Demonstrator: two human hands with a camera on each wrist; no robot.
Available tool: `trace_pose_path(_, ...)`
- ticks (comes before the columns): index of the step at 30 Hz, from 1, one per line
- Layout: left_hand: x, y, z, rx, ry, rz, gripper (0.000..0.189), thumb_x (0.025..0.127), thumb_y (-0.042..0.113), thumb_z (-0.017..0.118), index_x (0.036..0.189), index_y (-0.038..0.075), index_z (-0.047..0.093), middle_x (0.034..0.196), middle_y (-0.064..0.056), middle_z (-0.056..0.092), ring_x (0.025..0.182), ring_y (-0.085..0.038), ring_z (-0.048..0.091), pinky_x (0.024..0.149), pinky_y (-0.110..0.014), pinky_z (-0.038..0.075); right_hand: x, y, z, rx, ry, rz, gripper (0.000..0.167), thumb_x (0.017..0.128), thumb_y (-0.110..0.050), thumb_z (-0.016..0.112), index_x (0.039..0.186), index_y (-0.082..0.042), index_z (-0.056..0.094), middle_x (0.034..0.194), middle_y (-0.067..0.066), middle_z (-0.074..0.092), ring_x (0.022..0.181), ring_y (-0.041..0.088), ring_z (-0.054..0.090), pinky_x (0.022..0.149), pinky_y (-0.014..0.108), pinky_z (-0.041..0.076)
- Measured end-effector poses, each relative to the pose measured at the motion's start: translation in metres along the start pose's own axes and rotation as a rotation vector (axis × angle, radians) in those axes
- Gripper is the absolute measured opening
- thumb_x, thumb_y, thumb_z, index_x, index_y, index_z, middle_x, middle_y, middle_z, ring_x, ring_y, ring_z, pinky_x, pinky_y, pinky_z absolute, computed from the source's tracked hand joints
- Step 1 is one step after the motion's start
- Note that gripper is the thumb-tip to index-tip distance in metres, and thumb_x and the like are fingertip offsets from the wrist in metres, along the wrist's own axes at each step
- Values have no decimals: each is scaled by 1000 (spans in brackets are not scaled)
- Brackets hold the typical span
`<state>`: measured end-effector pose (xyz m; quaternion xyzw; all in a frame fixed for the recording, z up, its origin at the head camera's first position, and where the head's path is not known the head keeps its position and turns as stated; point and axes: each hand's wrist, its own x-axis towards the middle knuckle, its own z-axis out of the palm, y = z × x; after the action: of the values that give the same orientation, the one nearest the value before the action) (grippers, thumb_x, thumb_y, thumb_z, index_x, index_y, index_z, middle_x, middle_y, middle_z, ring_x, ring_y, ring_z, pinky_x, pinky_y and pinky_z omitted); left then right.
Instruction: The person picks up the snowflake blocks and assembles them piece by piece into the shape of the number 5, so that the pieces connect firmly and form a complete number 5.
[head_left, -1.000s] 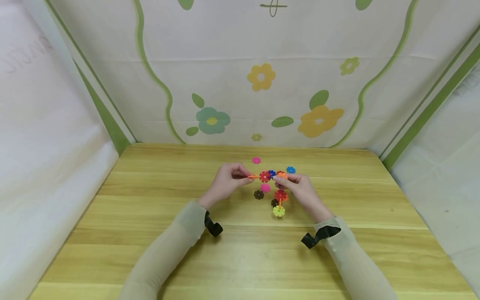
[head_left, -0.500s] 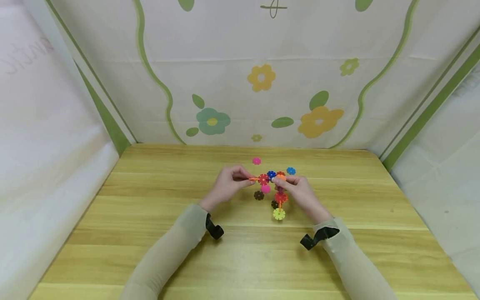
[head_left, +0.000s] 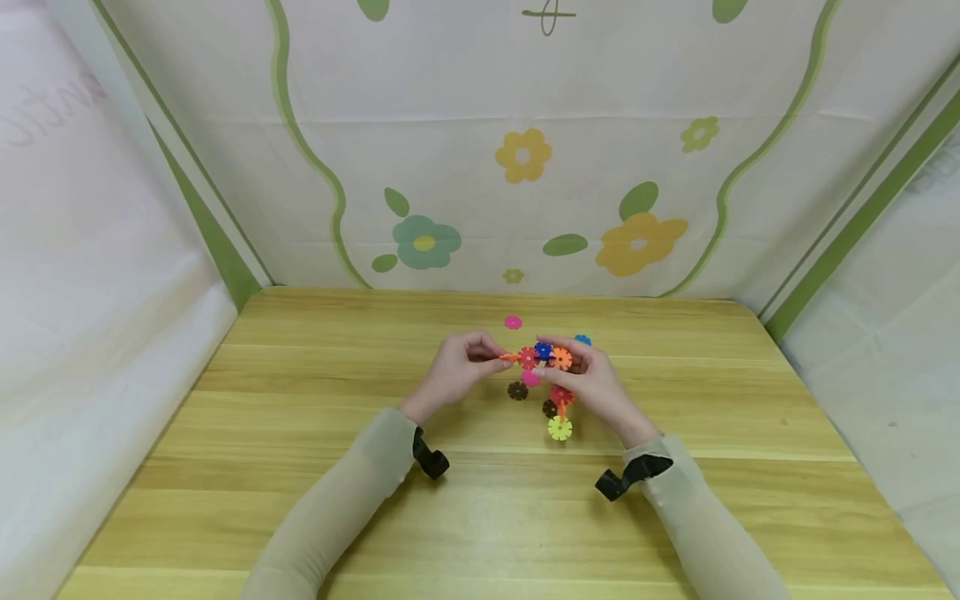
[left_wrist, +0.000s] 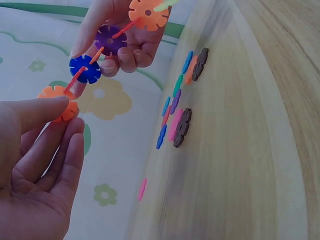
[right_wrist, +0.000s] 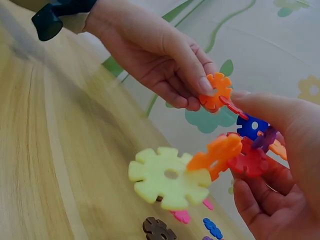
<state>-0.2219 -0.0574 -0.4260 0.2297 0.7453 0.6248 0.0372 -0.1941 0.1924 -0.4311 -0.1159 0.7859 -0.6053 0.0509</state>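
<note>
A chain of slotted plastic snowflake discs is held up between the two hands above the table. My left hand (head_left: 461,362) pinches the orange disc (left_wrist: 50,92) at its left end, thumb on top. From there it runs through a red disc (head_left: 527,358), a blue disc (left_wrist: 85,70) and a purple disc (left_wrist: 111,40). Its other end hangs below with a pale yellow disc (right_wrist: 150,180) lowest. My right hand (head_left: 596,379) holds the chain around its middle, fingers curled beneath a red disc (right_wrist: 248,159). Its thumb and index finger stand apart in the head view.
Several loose discs lie on the wooden table (head_left: 480,517): a pink disc (head_left: 513,322) at the back, a brown disc (head_left: 517,391) below the chain, a light blue disc (head_left: 582,340) behind the right hand. A flower-patterned cloth (head_left: 465,75) rises behind the table.
My right thumb and index finger have spread apart and moved left along the chain, uncovering the orange disc they pinched. My left hand keeps its pinch and has barely moved.
</note>
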Motion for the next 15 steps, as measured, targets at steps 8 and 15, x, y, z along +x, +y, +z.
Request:
trace_pose_path(8,0,-1,1,14,-6,13,10,88,2,80,95,2,73,93,-8,74,84,-21,72,77,-33,60,1,2,2,-100,18,-80,47,89,-30,83,132,-18,70,126,2,63,85,24,62,65,29,55)
trace_pose_path(15,-1,0,2,20,-11,7,9,88,2,80,94,3,73,91,-5,74,83,-20,72,77,-33,60,2,2,2,-175,44,-121,42,85,-33,86,125,-23,75,124,-1,64,97,27,61,67,30,56)
